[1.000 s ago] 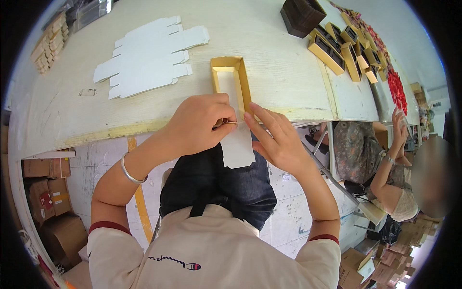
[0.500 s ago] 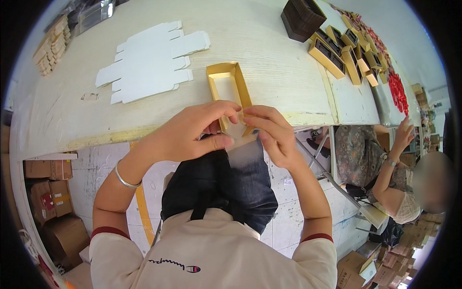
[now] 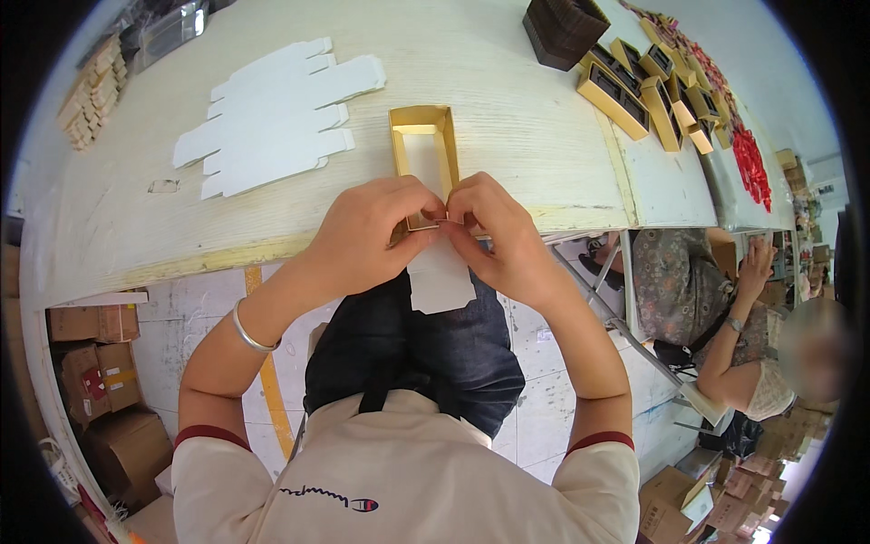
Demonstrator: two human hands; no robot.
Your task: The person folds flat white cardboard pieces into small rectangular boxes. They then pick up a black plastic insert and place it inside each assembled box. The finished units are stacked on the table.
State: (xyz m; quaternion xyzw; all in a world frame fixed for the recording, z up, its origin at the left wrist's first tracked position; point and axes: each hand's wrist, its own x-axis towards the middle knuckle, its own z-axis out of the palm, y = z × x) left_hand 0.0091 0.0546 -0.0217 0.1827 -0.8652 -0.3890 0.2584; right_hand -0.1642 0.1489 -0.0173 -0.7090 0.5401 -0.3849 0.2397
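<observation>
Leftward, the pale table (image 3: 526,136) reaches beyond my forearm, its worn, yellowish near edge bending across just ahead of my lap. A stretch of tabletop separates the white card blanks (image 3: 263,118) from the gold box (image 3: 448,150); a wider one parts that box from the gold cases (image 3: 621,104). The gold box lies at the near edge, its white flap (image 3: 441,283) jutting past it over my lap. My left hand (image 3: 373,228) pinches narrowly at the box's near end; my right hand (image 3: 500,238) pinches just beside it.

Below, cartons (image 3: 122,444) fill the left side, a yellow stripe (image 3: 270,394) crosses the floor (image 3: 204,344), and another person (image 3: 729,349) sits rightward.

Counting across: one stack of pale pieces (image 3: 91,100), one gold box at my fingers, one brown basket (image 3: 564,34), one red heap (image 3: 750,172); the blanks and cases overlap, so I cannot tell their exact number.
</observation>
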